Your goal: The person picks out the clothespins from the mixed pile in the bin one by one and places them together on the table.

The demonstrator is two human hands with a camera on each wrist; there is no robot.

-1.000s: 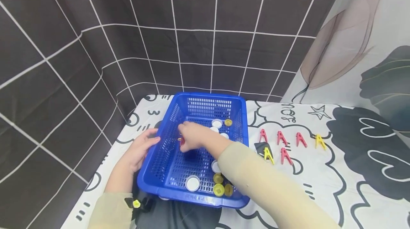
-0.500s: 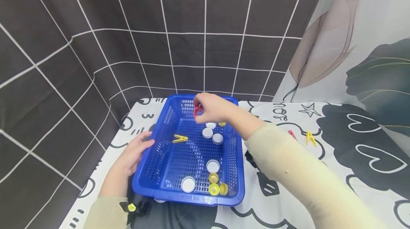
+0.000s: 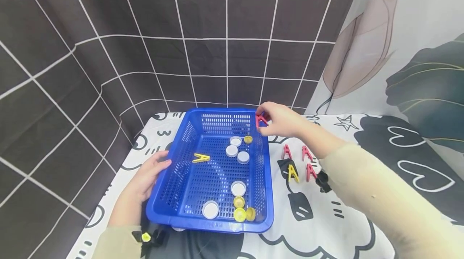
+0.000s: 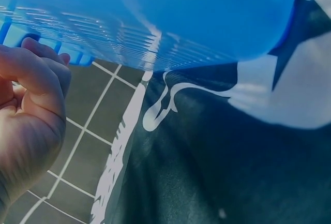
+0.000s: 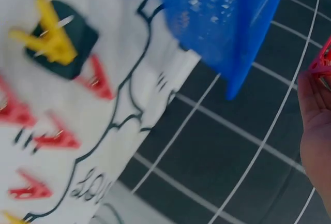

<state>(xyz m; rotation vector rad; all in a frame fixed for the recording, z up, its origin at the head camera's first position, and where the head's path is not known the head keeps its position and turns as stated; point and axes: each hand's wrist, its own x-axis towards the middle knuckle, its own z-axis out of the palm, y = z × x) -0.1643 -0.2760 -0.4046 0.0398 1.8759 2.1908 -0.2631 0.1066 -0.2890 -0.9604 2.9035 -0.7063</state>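
My right hand [image 3: 280,120] pinches a red clothespin [image 3: 260,121] over the back right corner of a blue plastic basket [image 3: 203,224]. The same clothespin [image 5: 322,61] shows at the edge of the right wrist view. At the basket's left side, my left hand [image 3: 148,175] grips the rim; curled fingers [image 4: 39,74] show there in the left wrist view. Inside the basket lies a yellow clothespin [image 3: 200,158], left of the middle. Several white lids [image 3: 238,188] and several yellow caps [image 3: 239,214] lie mostly along its right half.
Right of the basket, several red clothespins [image 3: 310,172] and a yellow clothespin [image 3: 293,173] lie on the patterned white cloth [image 3: 333,226]. A dark curtain with white grid lines [image 3: 210,57] hangs behind the basket.
My right hand has left the inside of the basket and moved right and back with the red clothespin. The yellow clothespin has come into view inside. My left hand stays at the rim.
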